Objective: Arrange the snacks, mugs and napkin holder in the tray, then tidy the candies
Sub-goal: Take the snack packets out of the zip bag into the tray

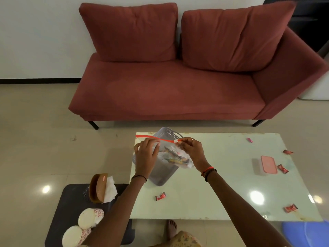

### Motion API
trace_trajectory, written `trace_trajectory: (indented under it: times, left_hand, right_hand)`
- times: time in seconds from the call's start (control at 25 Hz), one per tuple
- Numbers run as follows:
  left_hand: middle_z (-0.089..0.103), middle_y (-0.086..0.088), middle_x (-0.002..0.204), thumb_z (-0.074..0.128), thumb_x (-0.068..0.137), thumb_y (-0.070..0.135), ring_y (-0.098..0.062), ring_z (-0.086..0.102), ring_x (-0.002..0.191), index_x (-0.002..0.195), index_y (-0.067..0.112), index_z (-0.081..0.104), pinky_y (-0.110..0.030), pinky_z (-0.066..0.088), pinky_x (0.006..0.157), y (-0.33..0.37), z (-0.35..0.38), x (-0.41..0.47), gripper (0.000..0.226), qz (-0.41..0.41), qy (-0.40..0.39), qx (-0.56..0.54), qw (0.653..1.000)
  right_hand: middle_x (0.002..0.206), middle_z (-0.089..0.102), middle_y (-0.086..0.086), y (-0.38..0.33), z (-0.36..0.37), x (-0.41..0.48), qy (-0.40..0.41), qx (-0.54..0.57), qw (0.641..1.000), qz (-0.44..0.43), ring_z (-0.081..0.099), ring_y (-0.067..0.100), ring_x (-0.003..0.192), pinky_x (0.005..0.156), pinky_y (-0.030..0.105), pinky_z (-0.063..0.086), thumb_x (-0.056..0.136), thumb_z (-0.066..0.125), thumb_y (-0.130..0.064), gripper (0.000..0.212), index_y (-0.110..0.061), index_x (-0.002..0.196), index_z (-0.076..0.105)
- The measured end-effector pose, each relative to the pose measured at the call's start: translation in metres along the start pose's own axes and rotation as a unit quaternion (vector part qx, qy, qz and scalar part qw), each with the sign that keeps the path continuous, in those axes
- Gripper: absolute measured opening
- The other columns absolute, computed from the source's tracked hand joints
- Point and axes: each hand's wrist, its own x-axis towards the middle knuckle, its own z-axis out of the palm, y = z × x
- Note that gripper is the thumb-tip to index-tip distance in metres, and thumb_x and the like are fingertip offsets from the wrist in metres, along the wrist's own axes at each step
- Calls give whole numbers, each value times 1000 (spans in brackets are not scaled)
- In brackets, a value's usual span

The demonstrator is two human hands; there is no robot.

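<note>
Both hands hold a clear plastic zip bag of snacks (175,155) above a grey perforated plastic tray (162,168) that stands on the pale glossy surface (222,184). The right hand (191,150) has its grip pinching the bag's red seal strip by the white slider; the left hand (146,154) lies against the bag's side, its grip partly spread. Red-wrapped candies (160,196) lie scattered on the surface near a pink-lidded box (266,164). A brown napkin holder (98,188) and two flowered mugs (90,217) sit on a dark mat on the floor
</note>
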Motion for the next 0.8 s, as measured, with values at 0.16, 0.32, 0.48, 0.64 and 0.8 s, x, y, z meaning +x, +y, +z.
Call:
trace_trajectory:
  times: [0.16, 0.32, 0.48, 0.64, 0.8]
  left_hand:
    - [67, 11, 116, 51, 90, 45, -8, 61, 112, 115, 30, 61, -50, 28, 110, 32, 12, 28, 31, 124, -99, 62, 985]
    - [74, 10, 98, 53, 89, 44, -8, 67, 97, 105, 30, 68, -54, 16, 114, 44, 15, 44, 26, 140, -131, 75, 979]
    - [75, 10, 89, 61, 86, 39, -10, 69, 91, 99, 29, 71, -56, 18, 113, 48, 10, 51, 19, 176, -129, 116, 969]
    - [74, 8, 92, 55, 88, 46, -9, 66, 97, 96, 28, 68, -51, 10, 116, 49, 4, 51, 25, 124, -155, 91, 976]
    - [72, 11, 90, 53, 88, 48, -8, 65, 96, 90, 28, 67, -50, 5, 115, 44, -3, 49, 24, 97, -161, 87, 978]
  right_hand:
    - [79, 71, -6, -2, -3, -1, -13, -34, 999, -23, 65, 1, 75, 71, 11, 52, 92, 58, -5, 16, -12, 89, 72]
    - [86, 68, 1, -7, -7, -1, -18, -37, 998, -45, 64, 10, 81, 76, 13, 52, 93, 55, -4, 15, -2, 98, 70]
    - [86, 68, 3, -9, -10, -2, -26, -27, 998, -48, 64, 18, 84, 81, 27, 54, 92, 58, -5, 11, -1, 95, 67]
    - [91, 67, 7, -11, -14, 1, -26, -53, 997, -55, 63, 21, 87, 80, 30, 54, 93, 57, -6, 11, 3, 95, 62]
    - [93, 66, 13, -13, -18, 5, -9, -59, 997, -56, 62, 24, 90, 81, 29, 53, 94, 55, -7, 12, 3, 97, 60]
